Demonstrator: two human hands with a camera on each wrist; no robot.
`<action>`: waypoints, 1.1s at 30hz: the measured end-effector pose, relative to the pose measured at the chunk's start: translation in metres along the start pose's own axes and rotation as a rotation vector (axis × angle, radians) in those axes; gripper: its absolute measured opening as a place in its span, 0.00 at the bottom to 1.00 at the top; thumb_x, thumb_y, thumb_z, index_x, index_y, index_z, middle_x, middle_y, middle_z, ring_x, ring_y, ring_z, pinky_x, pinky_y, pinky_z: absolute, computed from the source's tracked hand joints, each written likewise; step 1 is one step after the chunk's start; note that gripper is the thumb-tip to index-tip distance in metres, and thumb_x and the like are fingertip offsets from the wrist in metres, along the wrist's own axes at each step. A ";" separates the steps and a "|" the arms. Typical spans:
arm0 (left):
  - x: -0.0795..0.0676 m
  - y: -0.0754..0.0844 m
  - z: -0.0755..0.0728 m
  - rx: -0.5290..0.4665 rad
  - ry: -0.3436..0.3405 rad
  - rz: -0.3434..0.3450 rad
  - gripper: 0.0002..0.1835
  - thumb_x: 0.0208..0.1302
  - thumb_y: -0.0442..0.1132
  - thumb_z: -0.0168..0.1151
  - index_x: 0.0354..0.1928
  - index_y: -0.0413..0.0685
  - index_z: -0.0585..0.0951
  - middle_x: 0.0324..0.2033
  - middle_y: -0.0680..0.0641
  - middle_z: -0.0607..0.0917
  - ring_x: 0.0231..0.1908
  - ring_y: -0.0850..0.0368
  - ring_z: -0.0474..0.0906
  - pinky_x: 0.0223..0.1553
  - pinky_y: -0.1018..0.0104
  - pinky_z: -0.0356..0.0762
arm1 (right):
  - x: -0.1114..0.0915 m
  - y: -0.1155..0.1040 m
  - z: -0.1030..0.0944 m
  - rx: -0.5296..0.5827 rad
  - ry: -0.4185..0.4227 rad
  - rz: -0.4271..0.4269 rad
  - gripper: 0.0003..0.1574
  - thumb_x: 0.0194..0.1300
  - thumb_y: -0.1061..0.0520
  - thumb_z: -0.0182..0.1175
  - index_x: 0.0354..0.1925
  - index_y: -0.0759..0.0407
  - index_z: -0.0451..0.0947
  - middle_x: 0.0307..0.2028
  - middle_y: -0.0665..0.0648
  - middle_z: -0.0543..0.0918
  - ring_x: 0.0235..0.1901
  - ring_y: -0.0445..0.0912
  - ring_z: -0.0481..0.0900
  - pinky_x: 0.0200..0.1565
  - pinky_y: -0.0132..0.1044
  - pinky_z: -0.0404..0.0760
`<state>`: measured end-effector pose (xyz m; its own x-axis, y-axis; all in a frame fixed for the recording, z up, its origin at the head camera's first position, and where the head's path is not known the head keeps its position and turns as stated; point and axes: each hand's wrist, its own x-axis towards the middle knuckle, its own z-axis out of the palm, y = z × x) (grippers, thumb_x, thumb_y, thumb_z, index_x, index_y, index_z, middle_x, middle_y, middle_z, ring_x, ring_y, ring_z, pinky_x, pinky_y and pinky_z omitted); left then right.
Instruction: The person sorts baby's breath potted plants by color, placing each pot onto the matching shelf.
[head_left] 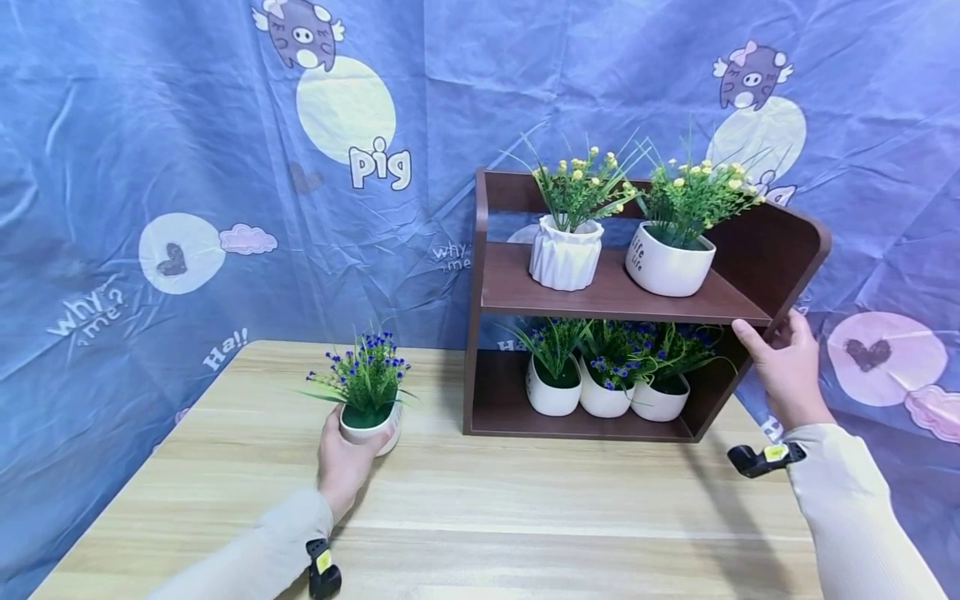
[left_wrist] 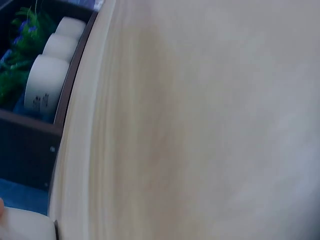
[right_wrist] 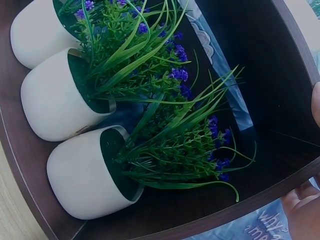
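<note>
My left hand (head_left: 347, 460) grips a small white pot of artificial blue flowers (head_left: 367, 383) at the table's left side. Its thumb lies across the front of the pot; whether the pot touches the table I cannot tell. To the right stands a dark brown two-tier shelf (head_left: 585, 427). My right hand (head_left: 793, 375) holds the shelf's right side panel, thumb on the front edge and fingers behind. Inside the lower tier are three white pots with blue flowers (right_wrist: 90, 172). Up on the top tier sit a pleated white pot (head_left: 566, 258) and a rounded white pot (head_left: 671, 265), both with yellow flowers.
Everything stands on a light wood-grain table (head_left: 480, 517). Behind it hangs a blue cloth backdrop (head_left: 225, 125) printed with pigs and words. A wrist camera (head_left: 324, 571) is strapped on the left sleeve, another camera (head_left: 765, 458) on the right.
</note>
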<state>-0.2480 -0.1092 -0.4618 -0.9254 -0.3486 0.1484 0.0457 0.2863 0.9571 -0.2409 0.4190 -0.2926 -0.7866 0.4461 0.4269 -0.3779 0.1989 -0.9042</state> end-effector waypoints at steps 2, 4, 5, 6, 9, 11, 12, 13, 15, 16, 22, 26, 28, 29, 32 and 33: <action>-0.006 0.002 0.000 -0.009 -0.026 -0.011 0.50 0.38 0.43 0.73 0.64 0.42 0.56 0.57 0.39 0.67 0.56 0.45 0.63 0.58 0.52 0.58 | 0.000 0.000 0.000 -0.003 -0.002 0.001 0.35 0.53 0.62 0.63 0.58 0.55 0.62 0.42 0.45 0.73 0.44 0.36 0.69 0.39 0.16 0.68; -0.012 0.004 0.001 -0.017 -0.054 -0.016 0.50 0.37 0.43 0.74 0.63 0.42 0.57 0.57 0.39 0.67 0.56 0.45 0.63 0.57 0.52 0.59 | 0.000 -0.001 -0.001 -0.008 -0.002 0.003 0.34 0.53 0.61 0.63 0.57 0.54 0.62 0.42 0.45 0.73 0.44 0.36 0.69 0.39 0.16 0.68; -0.015 0.005 0.001 -0.019 -0.067 -0.016 0.50 0.37 0.42 0.74 0.63 0.42 0.57 0.57 0.39 0.67 0.56 0.45 0.63 0.57 0.52 0.59 | 0.000 -0.001 -0.001 -0.012 -0.001 0.005 0.34 0.53 0.61 0.63 0.57 0.54 0.62 0.42 0.45 0.73 0.44 0.36 0.69 0.39 0.16 0.68; -0.018 0.006 0.001 -0.020 -0.080 -0.015 0.49 0.37 0.41 0.74 0.63 0.42 0.57 0.57 0.39 0.67 0.56 0.45 0.63 0.57 0.52 0.60 | 0.000 -0.001 -0.001 -0.017 0.000 0.006 0.34 0.53 0.61 0.63 0.57 0.54 0.62 0.42 0.45 0.73 0.44 0.36 0.69 0.39 0.16 0.68; -0.028 0.009 0.003 -0.020 -0.119 -0.012 0.48 0.37 0.38 0.73 0.62 0.42 0.58 0.56 0.39 0.68 0.56 0.46 0.63 0.57 0.52 0.60 | -0.001 -0.001 -0.001 -0.034 0.004 0.008 0.34 0.53 0.60 0.63 0.57 0.53 0.62 0.43 0.45 0.72 0.45 0.36 0.69 0.38 0.15 0.68; -0.035 0.011 0.005 -0.015 -0.139 -0.010 0.48 0.36 0.38 0.74 0.62 0.42 0.59 0.57 0.39 0.68 0.56 0.45 0.64 0.56 0.52 0.61 | -0.001 0.000 -0.001 -0.049 0.008 0.010 0.34 0.53 0.60 0.63 0.57 0.53 0.62 0.43 0.45 0.72 0.46 0.37 0.69 0.38 0.15 0.68; -0.038 0.012 0.006 -0.015 -0.151 -0.008 0.48 0.36 0.38 0.74 0.62 0.42 0.59 0.56 0.39 0.68 0.56 0.45 0.64 0.56 0.52 0.62 | -0.001 0.000 -0.001 -0.050 0.010 0.012 0.34 0.53 0.60 0.63 0.58 0.53 0.62 0.43 0.45 0.72 0.46 0.37 0.68 0.39 0.16 0.68; -0.041 0.013 0.008 -0.011 -0.162 -0.004 0.48 0.36 0.39 0.74 0.62 0.42 0.59 0.57 0.39 0.69 0.56 0.45 0.64 0.56 0.52 0.62 | -0.001 0.000 -0.001 -0.053 0.011 0.015 0.35 0.53 0.60 0.63 0.58 0.53 0.62 0.43 0.44 0.72 0.46 0.37 0.68 0.39 0.16 0.68; -0.048 0.015 0.011 -0.008 -0.186 0.003 0.49 0.34 0.39 0.75 0.62 0.42 0.60 0.56 0.39 0.69 0.56 0.45 0.65 0.56 0.52 0.62 | -0.001 0.001 -0.001 -0.061 0.012 0.018 0.35 0.53 0.59 0.63 0.58 0.52 0.62 0.44 0.44 0.72 0.47 0.37 0.68 0.39 0.16 0.67; -0.051 0.016 0.012 -0.010 -0.200 0.007 0.49 0.34 0.39 0.75 0.62 0.42 0.60 0.57 0.39 0.69 0.56 0.45 0.65 0.56 0.51 0.62 | -0.001 0.001 -0.001 -0.060 0.012 0.020 0.35 0.53 0.59 0.63 0.58 0.52 0.61 0.44 0.44 0.72 0.47 0.37 0.68 0.39 0.15 0.68; -0.072 0.024 0.024 -0.051 -0.287 0.044 0.50 0.31 0.39 0.76 0.61 0.44 0.61 0.56 0.43 0.70 0.56 0.48 0.66 0.57 0.52 0.61 | -0.002 0.002 -0.002 -0.049 0.004 0.010 0.35 0.53 0.59 0.63 0.58 0.52 0.62 0.45 0.46 0.72 0.48 0.38 0.68 0.39 0.15 0.68; -0.082 0.028 0.033 -0.044 -0.331 0.101 0.49 0.30 0.42 0.76 0.60 0.44 0.62 0.55 0.44 0.72 0.54 0.50 0.68 0.57 0.54 0.63 | -0.002 0.001 -0.002 -0.048 0.004 0.010 0.35 0.53 0.59 0.63 0.58 0.52 0.62 0.45 0.46 0.72 0.48 0.38 0.68 0.39 0.15 0.68; -0.086 0.029 0.038 -0.052 -0.356 0.128 0.48 0.30 0.45 0.76 0.59 0.45 0.64 0.53 0.46 0.73 0.53 0.51 0.69 0.56 0.54 0.64 | -0.001 0.001 -0.001 -0.050 0.006 0.009 0.35 0.53 0.59 0.63 0.58 0.52 0.62 0.45 0.46 0.72 0.48 0.38 0.68 0.39 0.15 0.68; -0.088 0.031 0.041 -0.057 -0.368 0.140 0.48 0.30 0.46 0.76 0.59 0.46 0.64 0.53 0.47 0.73 0.52 0.52 0.69 0.55 0.54 0.64 | -0.001 0.001 -0.001 -0.050 0.006 0.009 0.35 0.53 0.59 0.63 0.58 0.52 0.62 0.45 0.46 0.72 0.48 0.38 0.68 0.39 0.15 0.68; -0.093 0.034 0.051 -0.056 -0.391 0.171 0.47 0.29 0.50 0.76 0.57 0.49 0.66 0.51 0.50 0.74 0.51 0.55 0.70 0.54 0.56 0.65 | -0.001 0.001 -0.001 -0.047 0.010 0.008 0.36 0.53 0.60 0.63 0.59 0.52 0.61 0.45 0.46 0.72 0.48 0.38 0.68 0.39 0.16 0.68; -0.095 0.036 0.054 -0.059 -0.397 0.180 0.47 0.29 0.50 0.76 0.57 0.49 0.66 0.50 0.50 0.74 0.51 0.55 0.70 0.54 0.56 0.65 | -0.001 0.000 -0.001 -0.044 0.009 0.009 0.36 0.53 0.60 0.63 0.59 0.53 0.61 0.45 0.45 0.72 0.48 0.38 0.68 0.39 0.16 0.68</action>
<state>-0.1793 -0.0176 -0.4548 -0.9730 0.0758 0.2178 0.2301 0.2560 0.9389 -0.2398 0.4196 -0.2933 -0.7853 0.4561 0.4185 -0.3486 0.2329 -0.9079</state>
